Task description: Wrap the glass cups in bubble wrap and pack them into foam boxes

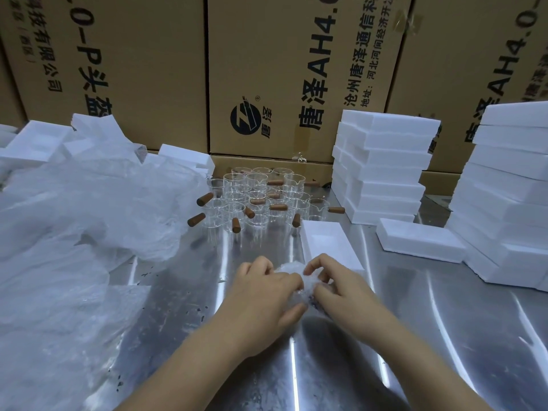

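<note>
Two hands, the left hand [267, 292] and the right hand [341, 289], grip one lump of bubble wrap [292, 272].
Fingers of both curl round it, over the middle of the bench [430, 321]. An open foam box [329, 244] lies just behind. Many glass cups [258, 197] stand by the back edge, beside stacked foam boxes [382, 173].

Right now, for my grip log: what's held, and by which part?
A bubble-wrap bundle: left hand grips its left side, right hand pinches its right side.
</note>
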